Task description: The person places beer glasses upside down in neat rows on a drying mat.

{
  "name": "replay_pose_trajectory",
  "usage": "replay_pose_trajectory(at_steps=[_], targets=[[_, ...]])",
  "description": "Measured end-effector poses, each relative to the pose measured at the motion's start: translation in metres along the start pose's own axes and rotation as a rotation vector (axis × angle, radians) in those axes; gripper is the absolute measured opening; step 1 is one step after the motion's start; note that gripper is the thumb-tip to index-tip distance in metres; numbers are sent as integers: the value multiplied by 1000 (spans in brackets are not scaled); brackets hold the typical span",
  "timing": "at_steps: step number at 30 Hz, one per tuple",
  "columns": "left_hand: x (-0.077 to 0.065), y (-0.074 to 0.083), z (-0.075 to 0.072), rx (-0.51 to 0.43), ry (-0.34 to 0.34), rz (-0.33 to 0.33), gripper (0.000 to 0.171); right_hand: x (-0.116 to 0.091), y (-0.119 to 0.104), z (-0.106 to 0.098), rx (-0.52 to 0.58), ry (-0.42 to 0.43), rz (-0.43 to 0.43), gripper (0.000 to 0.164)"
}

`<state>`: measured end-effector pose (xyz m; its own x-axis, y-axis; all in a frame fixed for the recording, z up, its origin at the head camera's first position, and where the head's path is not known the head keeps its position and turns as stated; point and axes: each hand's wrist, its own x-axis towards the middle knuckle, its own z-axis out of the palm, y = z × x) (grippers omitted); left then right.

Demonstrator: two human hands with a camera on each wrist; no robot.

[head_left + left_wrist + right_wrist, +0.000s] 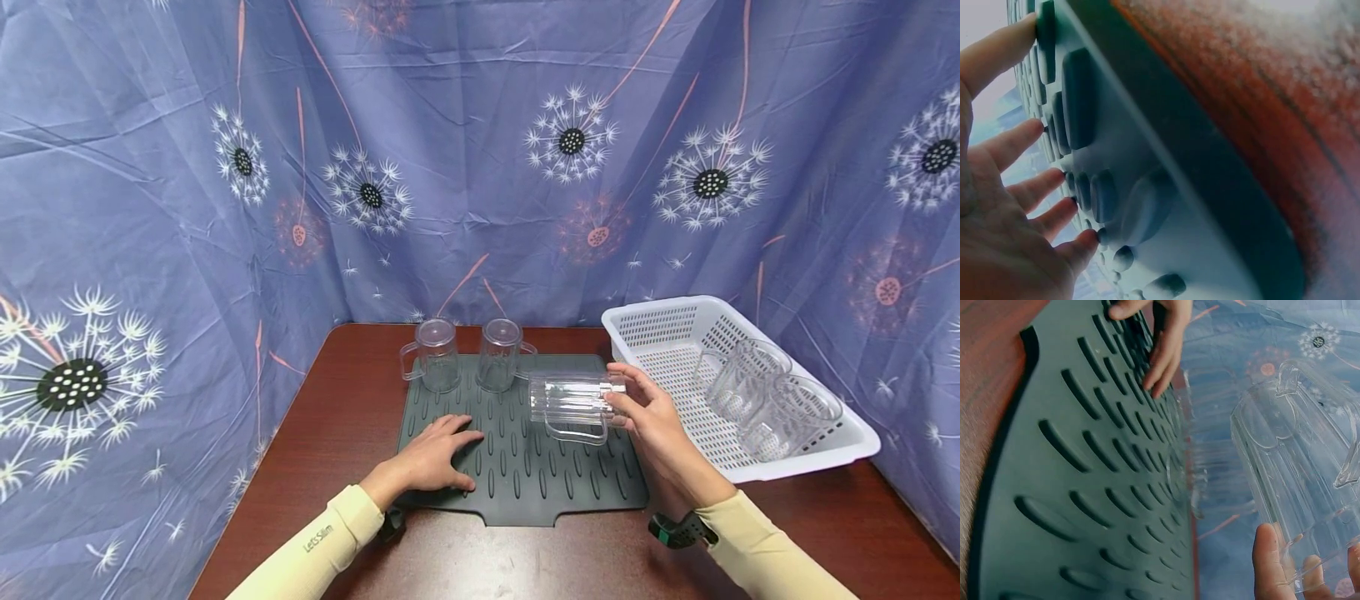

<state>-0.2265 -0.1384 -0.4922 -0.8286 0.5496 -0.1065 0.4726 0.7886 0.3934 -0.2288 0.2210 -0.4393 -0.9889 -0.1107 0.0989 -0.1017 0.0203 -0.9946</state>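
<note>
A blue-purple cloth curtain with dandelions is hanging behind a shiny red-brown wooden desk. A dark green-grey rubber mat with long bumps is lying on the desk. My left hand is resting near the mat's left edge with its fingers spreading wide; I think it is keeping the mat from sliding. My right hand is gripping a clear ridged mug with a handle, pinching it at one end between thumb and fingers. I am holding it sideways in the air above the mat's right part, maybe by the end so the rest is staying free. I cannot tell which end is the mouth.

Two clear standing mugs are waiting near the mat's far edge, one by the left corner, one closer to the middle. They seem upside down, and their handles are pointing away from each other, perhaps so they are not bumping. A white plastic basket with holes is sitting toward the desk's right edge, and two clear leaning mugs are resting inside by its right edge. I am counting five mugs, one mat and one basket.
</note>
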Motion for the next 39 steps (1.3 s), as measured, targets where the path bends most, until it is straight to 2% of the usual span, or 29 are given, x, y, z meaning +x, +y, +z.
replay_pose_trajectory(at_steps=[7, 17, 26, 39], targets=[[0, 0, 0, -12, 0, 11, 71, -2, 10, 11, -24, -3, 79, 43], [0, 0, -2, -56, 0, -2, 69, -3, 17, 22, -2, -6, 132, 46], [5, 2, -10, -135, -15, -45, 67, -2, 23, 28, -1, -14, 161, 48], [11, 6, -15, -232, 35, -27, 62, 0, 28, 37, 32, -20, 185, 44]])
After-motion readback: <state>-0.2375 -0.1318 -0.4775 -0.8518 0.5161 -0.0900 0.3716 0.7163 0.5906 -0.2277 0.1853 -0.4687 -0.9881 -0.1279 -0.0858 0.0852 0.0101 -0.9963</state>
